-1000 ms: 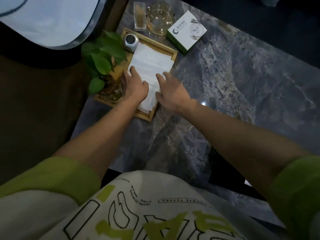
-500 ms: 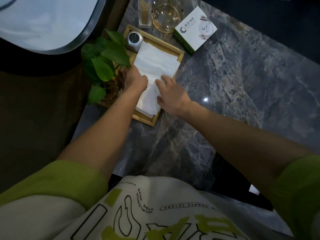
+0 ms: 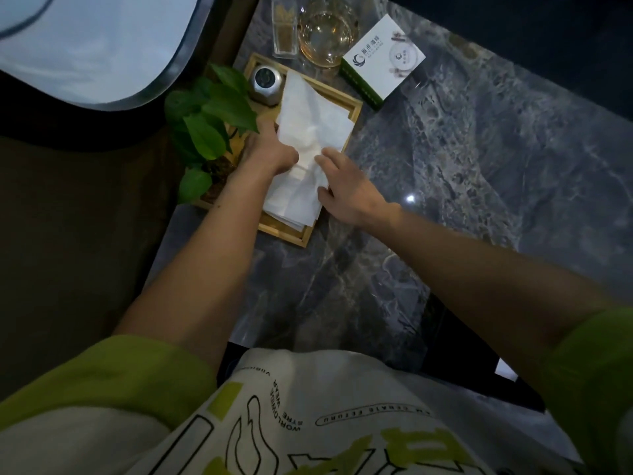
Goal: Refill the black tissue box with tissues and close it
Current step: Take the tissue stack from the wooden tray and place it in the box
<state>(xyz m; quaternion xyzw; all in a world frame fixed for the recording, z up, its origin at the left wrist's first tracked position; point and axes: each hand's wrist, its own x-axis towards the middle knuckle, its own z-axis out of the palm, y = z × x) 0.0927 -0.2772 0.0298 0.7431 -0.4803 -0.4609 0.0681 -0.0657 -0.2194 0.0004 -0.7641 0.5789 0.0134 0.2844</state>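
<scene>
- Two hands are meeting on a stack of white tissues (image 3: pixel 308 132) lying in a wooden tray (image 3: pixel 356 108) on the counter (image 3: pixel 445 166).
- Left hand (image 3: pixel 270 150) is touching the stack's left edge; its fingers are hidden and I cannot tell whether it is gripping.
- Right hand (image 3: pixel 346 190) is resting on the stack's right side, fingers straight.
- White-and-green box (image 3: pixel 383 63) is showing a logo; its lettering is illegible.
- Shirt (image 3: pixel 308 423) is showing "WORLDWIDE".
</scene>
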